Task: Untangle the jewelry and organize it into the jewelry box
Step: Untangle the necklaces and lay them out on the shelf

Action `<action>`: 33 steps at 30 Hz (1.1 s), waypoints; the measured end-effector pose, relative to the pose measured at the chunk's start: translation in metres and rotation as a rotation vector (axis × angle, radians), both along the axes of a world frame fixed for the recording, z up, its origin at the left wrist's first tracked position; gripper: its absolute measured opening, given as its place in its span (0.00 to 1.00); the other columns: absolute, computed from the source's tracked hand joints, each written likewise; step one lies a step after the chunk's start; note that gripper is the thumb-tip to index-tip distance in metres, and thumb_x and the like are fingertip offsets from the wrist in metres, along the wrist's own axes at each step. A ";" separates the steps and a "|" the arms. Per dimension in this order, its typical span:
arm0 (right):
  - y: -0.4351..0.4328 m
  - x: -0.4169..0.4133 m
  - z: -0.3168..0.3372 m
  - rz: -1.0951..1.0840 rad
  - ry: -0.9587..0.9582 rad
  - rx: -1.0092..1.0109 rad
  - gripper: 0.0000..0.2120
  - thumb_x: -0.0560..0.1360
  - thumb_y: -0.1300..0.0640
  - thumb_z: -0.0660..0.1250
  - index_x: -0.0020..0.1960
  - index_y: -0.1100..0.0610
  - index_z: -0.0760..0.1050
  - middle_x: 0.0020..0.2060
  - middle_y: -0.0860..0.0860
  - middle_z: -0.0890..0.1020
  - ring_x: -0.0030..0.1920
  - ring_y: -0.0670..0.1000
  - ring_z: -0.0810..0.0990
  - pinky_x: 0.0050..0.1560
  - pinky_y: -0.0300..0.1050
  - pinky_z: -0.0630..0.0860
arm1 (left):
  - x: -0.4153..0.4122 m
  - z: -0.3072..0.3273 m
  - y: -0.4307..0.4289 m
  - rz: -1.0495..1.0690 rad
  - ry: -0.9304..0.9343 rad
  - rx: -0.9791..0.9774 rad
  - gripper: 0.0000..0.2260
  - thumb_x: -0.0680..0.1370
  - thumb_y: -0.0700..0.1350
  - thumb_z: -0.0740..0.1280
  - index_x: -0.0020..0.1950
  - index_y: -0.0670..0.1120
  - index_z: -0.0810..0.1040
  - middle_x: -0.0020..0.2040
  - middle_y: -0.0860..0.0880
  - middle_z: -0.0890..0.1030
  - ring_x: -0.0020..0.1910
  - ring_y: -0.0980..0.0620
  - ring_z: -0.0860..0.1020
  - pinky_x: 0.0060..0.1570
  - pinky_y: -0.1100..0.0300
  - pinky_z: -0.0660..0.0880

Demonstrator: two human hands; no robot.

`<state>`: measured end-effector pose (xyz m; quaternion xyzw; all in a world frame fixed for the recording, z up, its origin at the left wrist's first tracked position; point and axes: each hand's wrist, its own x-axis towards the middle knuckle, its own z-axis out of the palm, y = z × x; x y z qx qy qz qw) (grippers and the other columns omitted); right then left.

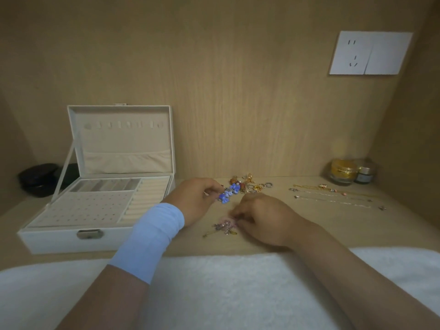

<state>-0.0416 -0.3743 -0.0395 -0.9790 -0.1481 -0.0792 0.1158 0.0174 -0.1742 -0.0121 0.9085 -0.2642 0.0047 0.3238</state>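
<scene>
In the head view, the left hand (195, 198) pinches a blue beaded piece (229, 193), the right hand (262, 219) pinches a pink tangle (225, 226) lying on the surface (309, 225) between both hands, and the open jewelry box (59, 241) sits left of them.

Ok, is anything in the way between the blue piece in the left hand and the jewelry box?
Nothing visible. The left hand pinches the blue piece just right of the jewelry box, whose lid stands open with its trays exposed. No object lies between them.
</scene>
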 end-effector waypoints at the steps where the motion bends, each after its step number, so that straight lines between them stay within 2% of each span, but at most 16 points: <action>1: 0.000 0.000 0.000 0.002 -0.005 -0.027 0.14 0.77 0.52 0.65 0.61 0.44 0.81 0.53 0.46 0.80 0.56 0.48 0.77 0.55 0.45 0.74 | -0.001 0.003 0.004 0.001 -0.011 0.036 0.10 0.80 0.44 0.64 0.57 0.54 0.81 0.51 0.57 0.79 0.46 0.59 0.75 0.52 0.65 0.69; 3: -0.005 0.000 0.003 -0.020 0.005 -0.049 0.13 0.77 0.52 0.66 0.59 0.44 0.82 0.53 0.45 0.79 0.55 0.48 0.78 0.54 0.43 0.74 | -0.005 0.004 0.009 0.002 -0.008 0.149 0.09 0.80 0.45 0.65 0.55 0.56 0.82 0.50 0.58 0.78 0.46 0.58 0.75 0.52 0.64 0.70; 7: -0.022 -0.002 0.009 -0.105 0.059 -0.033 0.09 0.74 0.52 0.69 0.53 0.44 0.83 0.50 0.43 0.81 0.51 0.46 0.79 0.54 0.45 0.77 | -0.012 0.000 0.007 -0.020 0.050 0.338 0.07 0.76 0.49 0.68 0.51 0.59 0.84 0.52 0.58 0.81 0.52 0.56 0.79 0.57 0.61 0.73; 11: -0.024 -0.003 0.006 -0.164 -0.043 -0.021 0.10 0.74 0.50 0.67 0.54 0.44 0.82 0.48 0.42 0.79 0.51 0.47 0.78 0.52 0.45 0.76 | -0.014 -0.002 -0.003 -0.014 0.003 0.380 0.09 0.76 0.53 0.69 0.55 0.60 0.83 0.57 0.59 0.81 0.56 0.55 0.78 0.58 0.60 0.73; 14: -0.011 -0.002 0.004 -0.091 -0.101 0.086 0.09 0.75 0.48 0.68 0.53 0.45 0.82 0.45 0.43 0.79 0.48 0.46 0.77 0.52 0.45 0.75 | -0.015 -0.009 -0.011 0.012 -0.032 0.399 0.10 0.75 0.57 0.68 0.56 0.62 0.82 0.58 0.57 0.81 0.56 0.52 0.79 0.58 0.57 0.75; 19: -0.001 -0.002 0.004 -0.017 -0.034 0.065 0.08 0.77 0.51 0.69 0.54 0.46 0.84 0.40 0.42 0.76 0.42 0.43 0.72 0.46 0.42 0.72 | -0.015 -0.019 -0.020 0.004 -0.012 0.308 0.08 0.74 0.55 0.70 0.52 0.62 0.84 0.52 0.58 0.82 0.52 0.54 0.79 0.54 0.60 0.75; 22: -0.006 0.000 0.004 -0.058 -0.017 0.079 0.07 0.76 0.51 0.70 0.52 0.46 0.85 0.38 0.40 0.75 0.42 0.43 0.74 0.47 0.43 0.74 | -0.014 -0.022 -0.021 0.026 0.010 0.231 0.04 0.73 0.54 0.72 0.46 0.59 0.84 0.46 0.59 0.82 0.48 0.57 0.79 0.51 0.61 0.75; 25: -0.009 -0.001 0.003 -0.091 -0.009 0.063 0.06 0.76 0.51 0.69 0.50 0.46 0.85 0.37 0.39 0.74 0.41 0.43 0.74 0.48 0.44 0.74 | -0.012 -0.025 -0.020 0.033 0.057 0.156 0.02 0.72 0.52 0.74 0.41 0.56 0.83 0.42 0.59 0.82 0.45 0.58 0.79 0.52 0.58 0.77; 29: -0.011 -0.002 0.003 -0.132 -0.033 0.063 0.06 0.76 0.52 0.68 0.49 0.46 0.84 0.39 0.40 0.77 0.41 0.43 0.75 0.45 0.42 0.74 | -0.008 -0.030 -0.016 0.010 0.129 -0.008 0.03 0.71 0.50 0.74 0.38 0.55 0.83 0.41 0.58 0.82 0.44 0.60 0.79 0.53 0.58 0.76; 31: -0.010 -0.002 0.002 -0.123 -0.063 0.148 0.07 0.75 0.52 0.69 0.51 0.46 0.83 0.43 0.40 0.79 0.40 0.39 0.74 0.45 0.37 0.70 | -0.008 -0.029 -0.016 0.019 0.157 -0.110 0.04 0.73 0.49 0.74 0.38 0.54 0.83 0.42 0.57 0.82 0.44 0.60 0.79 0.53 0.60 0.75; 33: -0.006 -0.003 0.003 -0.089 -0.013 0.357 0.06 0.75 0.52 0.70 0.52 0.47 0.84 0.44 0.40 0.82 0.39 0.37 0.77 0.45 0.32 0.70 | -0.008 -0.027 -0.017 0.018 0.174 -0.185 0.05 0.75 0.47 0.71 0.39 0.53 0.82 0.41 0.56 0.82 0.41 0.59 0.79 0.52 0.60 0.75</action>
